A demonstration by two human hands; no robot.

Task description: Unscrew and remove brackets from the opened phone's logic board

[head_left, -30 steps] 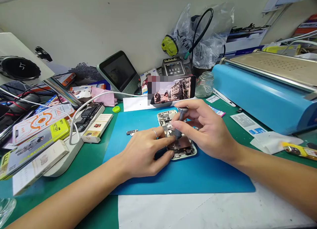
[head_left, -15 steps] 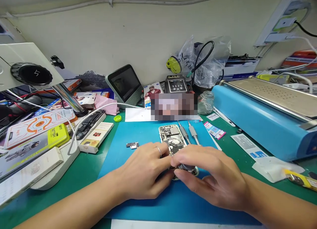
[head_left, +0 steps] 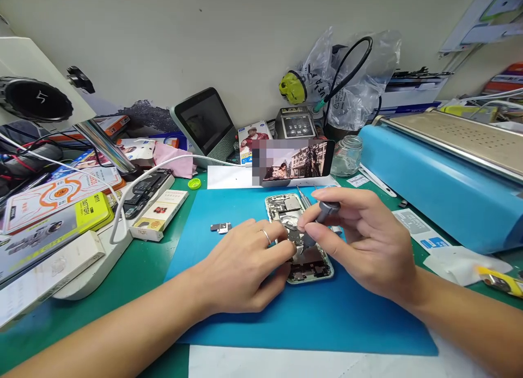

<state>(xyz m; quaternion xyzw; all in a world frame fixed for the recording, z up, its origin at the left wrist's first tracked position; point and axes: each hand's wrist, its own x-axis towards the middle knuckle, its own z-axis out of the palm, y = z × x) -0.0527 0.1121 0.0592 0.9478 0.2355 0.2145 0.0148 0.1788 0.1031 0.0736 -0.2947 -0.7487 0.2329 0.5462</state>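
Observation:
An opened smartphone (head_left: 312, 261) lies on the blue mat (head_left: 229, 329), its inner boards and an empty-looking bay exposed. My left hand (head_left: 249, 261) wears a ring and grips the phone's left edge, its fingers curled over the frame. Above the phone, my right hand (head_left: 363, 244) pinches a dark grey screwdriver (head_left: 328, 209) between thumb and fingers. The screwdriver tilts down toward the phone; I cannot tell whether its tip touches. A loose small metal-and-black part (head_left: 221, 227) sits left of the phone. Behind my right hand lie grey screwdrivers (head_left: 302, 197), partly hidden.
A phone with a lit screen (head_left: 300, 163) stands at the mat's back edge. Boxes (head_left: 161, 214) and a white cable (head_left: 122, 220) lie at left, under a microscope stand (head_left: 108, 149). A glass jar (head_left: 346, 157) and a blue machine (head_left: 433, 187) stand at right.
My right hand has risen and tipped the screwdriver, uncovering the phone's lower part. My left hand stays at the phone's edge. The camera view has shifted slightly.

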